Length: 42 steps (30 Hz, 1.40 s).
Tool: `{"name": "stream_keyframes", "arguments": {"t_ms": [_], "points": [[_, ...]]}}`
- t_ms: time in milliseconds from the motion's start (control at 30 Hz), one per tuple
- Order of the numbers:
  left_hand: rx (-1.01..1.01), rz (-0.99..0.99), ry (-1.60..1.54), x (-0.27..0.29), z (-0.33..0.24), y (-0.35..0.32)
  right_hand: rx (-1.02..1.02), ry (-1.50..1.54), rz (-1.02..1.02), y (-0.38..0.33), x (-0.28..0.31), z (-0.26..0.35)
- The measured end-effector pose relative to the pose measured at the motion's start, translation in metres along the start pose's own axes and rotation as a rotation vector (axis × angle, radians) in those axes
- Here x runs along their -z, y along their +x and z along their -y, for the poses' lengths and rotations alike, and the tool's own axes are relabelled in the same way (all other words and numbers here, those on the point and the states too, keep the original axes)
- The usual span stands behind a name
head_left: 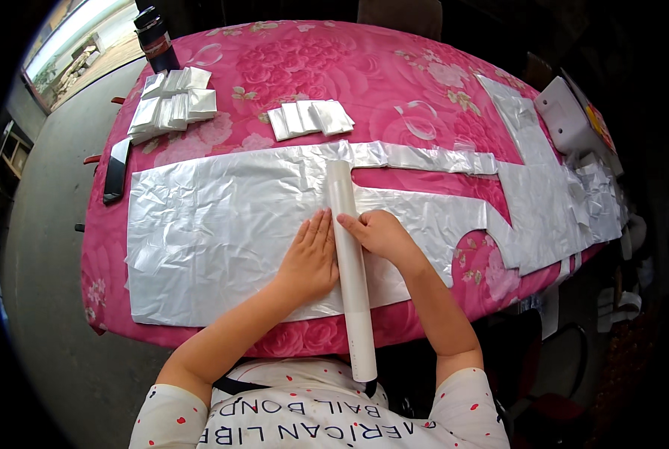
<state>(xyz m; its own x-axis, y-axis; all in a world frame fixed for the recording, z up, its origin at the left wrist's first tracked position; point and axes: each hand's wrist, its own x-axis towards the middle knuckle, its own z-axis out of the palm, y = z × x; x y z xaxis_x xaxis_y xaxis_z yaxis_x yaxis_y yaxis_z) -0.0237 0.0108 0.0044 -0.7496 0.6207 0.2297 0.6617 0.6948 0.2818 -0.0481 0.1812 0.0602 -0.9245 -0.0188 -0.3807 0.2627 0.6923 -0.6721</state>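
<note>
Thin whitish plastic vest-type bags (pixel 207 239) lie flat across the table in front of me, wrinkled, their handle ends toward the right. A long, pale, tube-like bar (pixel 353 277) rests across them, its near end jutting past the table edge toward my body. My left hand (pixel 310 258) presses flat on the plastic with fingers stretched out along the bar's left side. On the bar's right side, my right hand (pixel 376 233) is closed, its thumb laid on the bar and its other fingers curled, partly hidden.
Folded plastic packets (pixel 173 105) are piled at the far left, with a smaller row of packets (pixel 310 118) at far centre. A black phone (pixel 116 170) and a dark bottle (pixel 156 41) stay near the left edge. More plastic bags (pixel 540 198) and a white container (pixel 566 116) occupy the right.
</note>
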Motion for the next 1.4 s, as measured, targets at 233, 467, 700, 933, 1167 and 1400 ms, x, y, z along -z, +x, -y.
{"name": "stream_keyframes", "arguments": {"t_ms": [233,467,700,933,1167,1400], "points": [[-0.009,-0.01,-0.027,0.002,0.0,0.0,-0.06,1.12,-0.066,0.088,0.002,0.011],[-0.007,-0.046,-0.041,0.0,0.001,-0.003,0.405,1.809,-0.204,0.115,0.083,-0.061],[-0.013,-0.085,-0.028,-0.003,0.0,-0.004,0.674,1.333,-0.337,0.043,0.097,0.046],[-0.068,-0.264,0.045,-0.018,0.006,-0.009,0.928,0.067,-0.189,0.036,-0.13,0.143],[-0.023,-0.051,0.055,-0.017,0.006,-0.002,0.865,-0.334,0.219,0.03,-0.197,0.165],[0.088,-0.184,-0.307,0.009,0.007,-0.002,1.077,-0.183,-0.023,-0.037,-0.099,0.113]]}}
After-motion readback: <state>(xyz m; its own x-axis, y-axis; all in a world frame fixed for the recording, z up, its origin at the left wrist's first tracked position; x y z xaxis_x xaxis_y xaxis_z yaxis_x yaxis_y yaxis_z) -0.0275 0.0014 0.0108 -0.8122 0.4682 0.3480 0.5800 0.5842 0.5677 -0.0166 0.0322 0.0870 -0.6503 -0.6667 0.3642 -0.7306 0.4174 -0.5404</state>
